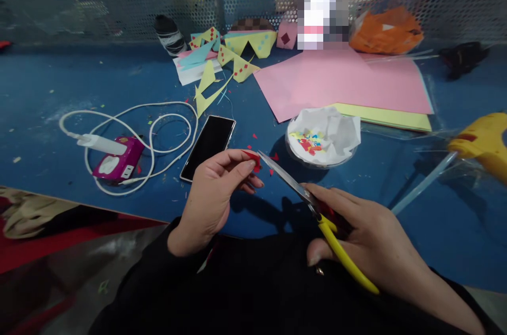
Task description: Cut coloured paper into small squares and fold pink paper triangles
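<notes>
My left hand (216, 192) pinches a small red paper piece (253, 158) between thumb and fingers, just above the near edge of the blue table (59, 86). My right hand (368, 240) grips yellow-handled scissors (301, 195). Their blades point up and left, and the tip meets the red piece. Tiny red scraps (274, 157) lie on the table beneath. A clear dish (322, 139) lined with white paper holds several small coloured paper bits, just beyond the scissors.
A black phone (208, 146) lies left of the dish, beside a magenta device (118, 158) with a coiled white cable (158, 129). Pink paper sheets (340, 84) and yellow cut-outs (222, 60) lie farther back. A yellow glue gun (485, 142) sits at the right. Mesh fencing stands behind.
</notes>
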Available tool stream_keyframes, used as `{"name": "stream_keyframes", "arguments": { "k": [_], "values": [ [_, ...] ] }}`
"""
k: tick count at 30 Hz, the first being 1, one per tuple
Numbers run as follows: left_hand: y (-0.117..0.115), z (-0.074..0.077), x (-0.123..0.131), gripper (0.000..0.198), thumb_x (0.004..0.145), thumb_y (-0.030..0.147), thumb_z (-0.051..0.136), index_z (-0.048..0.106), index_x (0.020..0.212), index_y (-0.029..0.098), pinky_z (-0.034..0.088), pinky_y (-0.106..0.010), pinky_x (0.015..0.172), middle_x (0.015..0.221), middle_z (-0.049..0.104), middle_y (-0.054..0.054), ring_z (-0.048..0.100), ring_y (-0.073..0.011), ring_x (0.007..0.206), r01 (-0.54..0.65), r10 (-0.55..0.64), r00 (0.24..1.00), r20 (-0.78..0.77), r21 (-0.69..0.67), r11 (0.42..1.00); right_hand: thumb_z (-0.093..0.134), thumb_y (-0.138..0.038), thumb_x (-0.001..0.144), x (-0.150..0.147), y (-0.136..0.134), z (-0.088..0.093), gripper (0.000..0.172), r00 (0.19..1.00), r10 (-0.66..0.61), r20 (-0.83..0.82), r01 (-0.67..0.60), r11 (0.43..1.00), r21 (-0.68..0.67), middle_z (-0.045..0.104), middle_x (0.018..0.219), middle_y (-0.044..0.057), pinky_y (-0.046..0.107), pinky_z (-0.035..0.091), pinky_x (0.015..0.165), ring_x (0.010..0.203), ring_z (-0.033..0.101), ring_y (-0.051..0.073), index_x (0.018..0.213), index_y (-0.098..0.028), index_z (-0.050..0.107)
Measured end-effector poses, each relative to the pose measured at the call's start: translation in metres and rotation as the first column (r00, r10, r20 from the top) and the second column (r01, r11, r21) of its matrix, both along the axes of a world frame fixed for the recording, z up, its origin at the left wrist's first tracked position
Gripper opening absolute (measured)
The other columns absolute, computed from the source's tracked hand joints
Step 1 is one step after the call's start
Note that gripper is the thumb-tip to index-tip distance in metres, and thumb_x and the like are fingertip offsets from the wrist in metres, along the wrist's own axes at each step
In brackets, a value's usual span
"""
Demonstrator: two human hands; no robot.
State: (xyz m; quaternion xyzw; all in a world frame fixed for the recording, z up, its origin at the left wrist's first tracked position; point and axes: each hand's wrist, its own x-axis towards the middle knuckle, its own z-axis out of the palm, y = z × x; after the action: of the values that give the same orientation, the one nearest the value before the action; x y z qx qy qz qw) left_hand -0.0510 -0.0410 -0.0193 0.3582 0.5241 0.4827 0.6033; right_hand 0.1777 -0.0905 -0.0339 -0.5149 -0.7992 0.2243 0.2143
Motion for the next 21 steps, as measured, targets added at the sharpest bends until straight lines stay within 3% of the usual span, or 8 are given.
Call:
{"name": "stream_keyframes", "arguments": {
  "k": [7,12,21],
  "values": [
    [-0.002,0.003,-0.002,0.006,0.082,0.020,0.074,0.072,0.087,0.019,0.050,-0.018,0.051,0.060,0.069,0.001,0.064,-0.0111,0.052,0.020,-0.016,0.992,-0.122,0.036,0.999,0.056,-0.077,0.082,0.002,-0.003,-0.002,0.076,0.999,0.012,0.051,-0.018,0.995,0.102,0.067,0.073,0.002,0.026,0.047,0.047,0.056,0.065,0.017,0.123,-0.014,0.065],
    [-0.002,0.007,-0.003,0.008,0.079,0.023,0.076,0.072,0.085,0.019,0.051,-0.021,0.052,0.068,0.070,0.000,0.065,-0.0116,0.053,0.039,-0.024,0.976,-0.218,0.065,0.997,0.058,-0.076,0.082,0.002,-0.003,-0.002,0.074,0.999,0.018,0.042,-0.022,0.995,0.093,0.066,0.072,0.001,0.026,0.045,0.046,0.054,0.062,0.016,0.124,-0.015,0.065],
    [0.002,0.016,-0.008,0.022,0.080,0.016,0.073,0.067,0.100,0.023,0.052,-0.022,0.064,0.077,0.072,0.000,0.065,-0.0134,0.064,0.167,-0.105,0.909,-0.404,0.122,0.978,0.053,-0.068,0.090,0.003,-0.001,-0.002,0.065,0.997,0.073,0.015,-0.073,0.996,0.042,0.063,0.070,0.000,0.026,0.045,0.046,0.054,0.063,0.016,0.124,-0.014,0.065]
  ]
}}
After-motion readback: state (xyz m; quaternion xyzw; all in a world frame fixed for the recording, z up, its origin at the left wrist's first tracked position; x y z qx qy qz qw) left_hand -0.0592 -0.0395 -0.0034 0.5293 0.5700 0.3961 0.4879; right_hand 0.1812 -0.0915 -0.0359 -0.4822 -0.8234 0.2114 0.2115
